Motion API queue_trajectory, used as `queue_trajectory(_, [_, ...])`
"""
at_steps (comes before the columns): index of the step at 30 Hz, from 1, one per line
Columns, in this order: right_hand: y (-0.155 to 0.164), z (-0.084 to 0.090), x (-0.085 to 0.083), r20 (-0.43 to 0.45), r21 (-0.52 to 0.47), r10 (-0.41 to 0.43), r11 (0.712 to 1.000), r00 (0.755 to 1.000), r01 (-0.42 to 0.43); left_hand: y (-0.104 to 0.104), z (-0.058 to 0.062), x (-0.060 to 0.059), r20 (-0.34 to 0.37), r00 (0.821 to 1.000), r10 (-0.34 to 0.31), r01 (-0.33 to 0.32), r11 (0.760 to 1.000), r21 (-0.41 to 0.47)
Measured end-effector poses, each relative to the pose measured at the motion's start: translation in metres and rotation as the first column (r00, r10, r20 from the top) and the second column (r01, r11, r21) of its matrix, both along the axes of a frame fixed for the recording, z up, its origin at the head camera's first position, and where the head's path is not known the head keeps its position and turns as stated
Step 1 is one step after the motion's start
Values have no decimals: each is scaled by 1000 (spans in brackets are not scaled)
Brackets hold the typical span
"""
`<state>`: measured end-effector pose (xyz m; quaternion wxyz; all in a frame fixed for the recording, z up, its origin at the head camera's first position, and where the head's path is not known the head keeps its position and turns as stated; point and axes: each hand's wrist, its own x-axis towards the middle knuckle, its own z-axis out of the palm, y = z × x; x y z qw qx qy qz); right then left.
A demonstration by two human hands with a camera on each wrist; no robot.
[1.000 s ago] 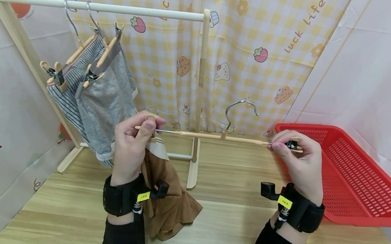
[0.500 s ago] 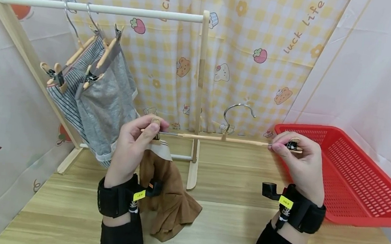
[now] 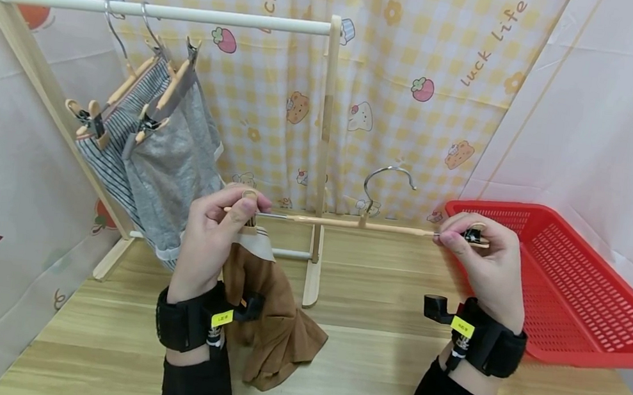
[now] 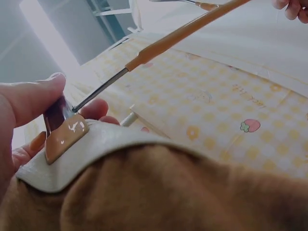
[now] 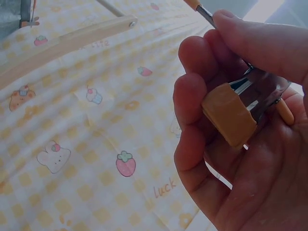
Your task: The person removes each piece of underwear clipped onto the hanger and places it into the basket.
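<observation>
Hanger (image 3: pixel 397 230), one: left hand (image 3: pixel 209 241) is pinching left clip (image 4: pixel 67 137), seated on waistband (image 3: pixel 256 243) of brown garment (image 3: pixel 279 329); right hand (image 3: pixel 492 261) is gripping bare right clip (image 5: pixel 230 114). Garment is hanging toward left edge of desk (image 3: pixel 368 364). Clipping is seemingly progressing; right clip is apparently wanting waistband's loose end.
</observation>
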<state>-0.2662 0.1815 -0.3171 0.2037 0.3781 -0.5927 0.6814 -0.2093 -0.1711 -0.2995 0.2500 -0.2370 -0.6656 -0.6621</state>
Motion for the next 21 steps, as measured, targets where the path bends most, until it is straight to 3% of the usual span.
queue_trajectory(21, [0,0,0,-18,4,-9,1000,1000,9,3,1,2,-23,999,-41,42,997,64])
